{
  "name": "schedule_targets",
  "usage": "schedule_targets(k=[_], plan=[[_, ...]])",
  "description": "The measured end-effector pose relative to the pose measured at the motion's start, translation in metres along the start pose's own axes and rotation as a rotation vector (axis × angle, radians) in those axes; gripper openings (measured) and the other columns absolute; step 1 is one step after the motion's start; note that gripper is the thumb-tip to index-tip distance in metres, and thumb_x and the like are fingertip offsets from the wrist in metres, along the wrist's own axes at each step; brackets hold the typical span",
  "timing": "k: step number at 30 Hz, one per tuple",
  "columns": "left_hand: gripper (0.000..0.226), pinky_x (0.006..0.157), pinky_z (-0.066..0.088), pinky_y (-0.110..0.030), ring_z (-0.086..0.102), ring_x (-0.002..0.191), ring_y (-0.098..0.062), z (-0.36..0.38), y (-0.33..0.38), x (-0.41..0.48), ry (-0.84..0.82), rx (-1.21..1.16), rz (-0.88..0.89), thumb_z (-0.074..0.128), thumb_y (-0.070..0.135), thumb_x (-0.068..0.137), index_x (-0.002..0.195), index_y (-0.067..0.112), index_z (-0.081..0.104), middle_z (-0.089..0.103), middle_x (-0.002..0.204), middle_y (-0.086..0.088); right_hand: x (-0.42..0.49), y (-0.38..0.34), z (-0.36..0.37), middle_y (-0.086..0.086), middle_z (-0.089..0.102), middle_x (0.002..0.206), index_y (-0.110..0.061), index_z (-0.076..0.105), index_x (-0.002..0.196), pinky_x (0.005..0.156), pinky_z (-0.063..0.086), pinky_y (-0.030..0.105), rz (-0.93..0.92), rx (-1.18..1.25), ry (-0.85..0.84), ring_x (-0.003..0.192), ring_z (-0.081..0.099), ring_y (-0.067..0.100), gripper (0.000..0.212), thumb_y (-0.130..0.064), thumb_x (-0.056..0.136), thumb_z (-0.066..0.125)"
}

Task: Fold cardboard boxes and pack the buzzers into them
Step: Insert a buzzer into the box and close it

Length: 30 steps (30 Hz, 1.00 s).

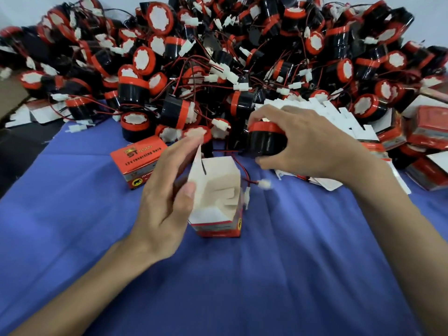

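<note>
The blue cloth (pixel 291 263) lies bare across the near half, giving both forearms open room. The far half is walled in by a heaped pile of buzzers (pixel 218 57) that runs off the left, top and right edges. Flat box blanks (pixel 315 110) fan out on the right, just beside a stack of packed boxes (pixel 431 132) cut by the frame edge.

The open box (pixel 218 195) stands upright near the middle of the cloth, flaps up and white inside showing. The left hand (pixel 164 197) holds its left wall, thumb on the near side and fingers reaching up along the tall flap; blur makes the exact grip hard to read, but it looks like a pinch. The right hand (pixel 308 146) curls round a black buzzer (pixel 265 141), red rim up, just beyond and to the right of the box's mouth. Its red-and-black wire trails down to a white connector (pixel 264 184) beside the box. A closed box (pixel 138 163) lies on its side left of the hands, its lower corner hidden behind the left hand.
</note>
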<state>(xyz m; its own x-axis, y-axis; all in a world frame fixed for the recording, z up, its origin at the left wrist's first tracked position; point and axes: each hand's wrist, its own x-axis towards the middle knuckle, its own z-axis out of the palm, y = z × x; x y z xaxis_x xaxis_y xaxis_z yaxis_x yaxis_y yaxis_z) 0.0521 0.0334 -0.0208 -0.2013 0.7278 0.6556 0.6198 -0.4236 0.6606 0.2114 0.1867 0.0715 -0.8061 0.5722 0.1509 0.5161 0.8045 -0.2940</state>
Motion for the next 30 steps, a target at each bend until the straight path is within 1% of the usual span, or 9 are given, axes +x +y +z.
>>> schedule_targets(k=[3,7,11,14,17,20,24,28,30], plan=[[0.042,0.107,0.039,-0.028,0.047,0.131,-0.015,0.0,-0.004,0.001,0.054,0.103,0.03,0.035,0.016,0.097,0.135,0.0,0.041,0.05,0.138,-0.006,-0.003,-0.009,-0.004,0.0,0.056,0.091,-0.025,0.048,0.108,0.075,0.046,0.04,-0.057,0.06,0.005,0.081,0.052,0.023,0.051,-0.04,0.062,0.065],[0.043,0.095,0.04,-0.011,0.05,0.121,0.007,0.002,-0.002,0.003,0.043,-0.065,-0.027,0.052,0.027,0.094,0.134,0.019,0.037,0.049,0.135,0.02,-0.009,-0.022,-0.009,-0.012,0.059,0.075,-0.02,0.05,0.107,0.057,0.043,0.015,-0.132,0.224,0.121,0.069,0.055,0.004,0.049,-0.027,0.066,0.075],[0.026,0.084,0.039,-0.003,0.053,0.105,0.016,0.004,-0.005,0.006,0.027,0.023,-0.061,0.047,0.029,0.095,0.12,0.028,0.051,0.058,0.113,0.034,-0.014,-0.032,-0.021,-0.014,0.061,0.088,-0.016,0.055,0.112,0.067,0.046,0.01,-0.146,0.374,0.311,0.078,0.058,0.005,0.049,-0.027,0.069,0.075],[0.024,0.079,0.038,0.001,0.051,0.098,0.024,0.002,-0.01,0.028,-0.005,0.172,0.0,0.05,0.013,0.098,0.119,0.015,0.061,0.058,0.108,0.024,-0.016,-0.036,-0.027,-0.019,0.058,0.089,-0.023,0.054,0.112,0.073,0.048,0.012,-0.106,0.395,0.324,0.084,0.058,0.001,0.049,-0.036,0.071,0.078],[0.027,0.072,0.04,-0.001,0.055,0.088,0.015,-0.004,-0.021,0.057,-0.106,0.253,-0.014,0.051,0.005,0.094,0.117,0.003,0.066,0.061,0.099,0.016,-0.018,-0.039,-0.028,-0.019,0.058,0.088,-0.029,0.054,0.107,0.071,0.045,0.009,-0.063,0.405,0.284,0.083,0.057,-0.001,0.042,-0.042,0.072,0.073],[0.029,0.072,0.043,-0.005,0.058,0.088,0.003,-0.009,-0.028,0.069,-0.164,0.227,-0.097,0.053,-0.001,0.095,0.119,0.01,0.065,0.062,0.097,0.015,-0.02,-0.04,-0.031,-0.016,0.058,0.087,-0.03,0.054,0.106,0.069,0.046,0.013,-0.014,0.455,0.205,0.08,0.056,0.005,0.041,-0.036,0.067,0.062],[0.034,0.076,0.038,-0.002,0.055,0.095,0.014,-0.003,-0.023,0.058,-0.087,0.206,-0.071,0.049,0.001,0.094,0.12,0.017,0.063,0.059,0.106,0.024,-0.019,-0.037,-0.032,-0.006,0.058,0.096,-0.033,0.051,0.116,0.07,0.04,0.012,0.015,0.263,0.19,0.085,0.053,0.012,0.052,-0.054,0.07,0.066],[0.029,0.068,0.04,-0.011,0.059,0.078,-0.017,-0.006,-0.023,0.059,-0.02,0.291,0.044,0.05,0.003,0.094,0.118,0.006,0.066,0.069,0.093,-0.006,-0.02,-0.036,-0.027,-0.005,0.038,0.104,-0.035,0.052,0.126,0.077,0.031,0.025,0.102,-0.059,0.283,0.09,0.04,0.013,0.08,-0.072,0.056,0.061],[0.026,0.07,0.038,-0.009,0.057,0.076,-0.018,-0.01,-0.023,0.069,-0.003,0.356,0.088,0.052,0.001,0.093,0.114,0.002,0.068,0.068,0.087,-0.013,-0.019,-0.038,-0.022,-0.004,0.032,0.106,-0.031,0.055,0.124,0.077,0.031,0.029,0.122,-0.11,0.295,0.089,0.042,0.016,0.081,-0.07,0.054,0.063]])
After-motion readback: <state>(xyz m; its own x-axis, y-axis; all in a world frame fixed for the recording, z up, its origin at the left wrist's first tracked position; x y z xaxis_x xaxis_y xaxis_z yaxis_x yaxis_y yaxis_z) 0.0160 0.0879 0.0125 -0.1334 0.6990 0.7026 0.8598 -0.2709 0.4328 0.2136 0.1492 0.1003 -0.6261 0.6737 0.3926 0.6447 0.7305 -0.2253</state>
